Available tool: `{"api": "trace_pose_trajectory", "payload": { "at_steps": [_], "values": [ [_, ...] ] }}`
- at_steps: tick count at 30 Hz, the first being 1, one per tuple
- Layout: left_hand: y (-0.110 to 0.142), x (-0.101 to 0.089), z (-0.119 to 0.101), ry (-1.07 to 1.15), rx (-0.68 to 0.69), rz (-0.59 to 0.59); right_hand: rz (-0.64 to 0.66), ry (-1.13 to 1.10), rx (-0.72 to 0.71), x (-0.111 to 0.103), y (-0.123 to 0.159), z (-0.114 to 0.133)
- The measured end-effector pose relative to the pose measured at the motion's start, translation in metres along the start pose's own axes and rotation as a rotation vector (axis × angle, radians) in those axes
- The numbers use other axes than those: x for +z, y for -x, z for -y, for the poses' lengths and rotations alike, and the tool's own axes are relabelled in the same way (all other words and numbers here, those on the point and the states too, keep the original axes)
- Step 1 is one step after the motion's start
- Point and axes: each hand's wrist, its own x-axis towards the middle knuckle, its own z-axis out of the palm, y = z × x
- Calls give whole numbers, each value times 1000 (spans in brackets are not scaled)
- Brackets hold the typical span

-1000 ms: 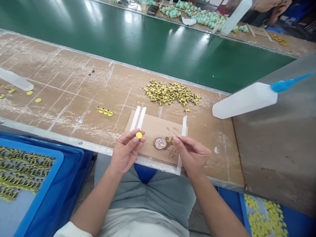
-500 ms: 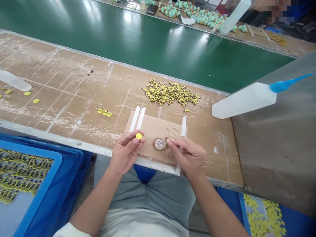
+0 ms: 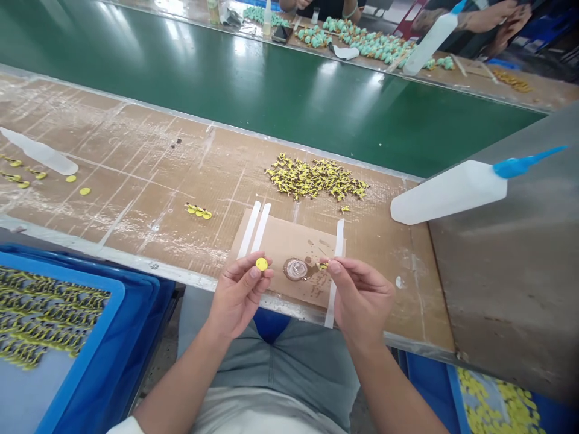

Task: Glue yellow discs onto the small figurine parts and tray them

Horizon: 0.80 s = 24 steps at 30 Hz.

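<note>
A small round yellow disc (image 3: 261, 264) is pinched between the thumb and fingers of my left hand (image 3: 239, 295), its flat face turned up. My right hand (image 3: 362, 298) pinches a tiny yellow-and-dark figure (image 3: 324, 265) at its fingertips, mostly covered by them. Between the hands, a puddle of clear glue-like liquid (image 3: 296, 269) lies on a cardboard sheet (image 3: 289, 232) held by white tape strips. Behind the sheet is a heap of small yellow-and-dark figures (image 3: 316, 178), one lying apart in front. A short row of discs bearing dark pieces (image 3: 199, 211) sits to the left.
A white bottle with a blue nozzle (image 3: 452, 191) leans at right against a metal panel (image 3: 506, 271). Blue trays (image 3: 113, 313) with finished-looking pieces stand lower left; yellow discs (image 3: 497, 401) lie lower right. Beyond the green belt (image 3: 271, 90), other people's hands (image 3: 493, 21) show near turquoise pieces.
My right hand has moved from beside the liquid slightly right and turned, and the tiny figure now shows at its fingertips. My left hand keeps the yellow disc. The view has shifted slightly.
</note>
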Motion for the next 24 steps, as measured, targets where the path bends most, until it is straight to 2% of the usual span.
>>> {"api": "trace_pose_trajectory", "payload": {
  "at_steps": [2,7,13,24],
  "values": [
    [7,5,3,16,-31,4,-3,-70,4,12,8,12],
    [22,16,10,23,-100,38,97,-162,7,32,25,27],
    [28,22,15,15,-133,71,143,-165,79,31,30,28],
    [30,23,19,-5,-115,44,128,-88,38,28,32,30]
  ]
}}
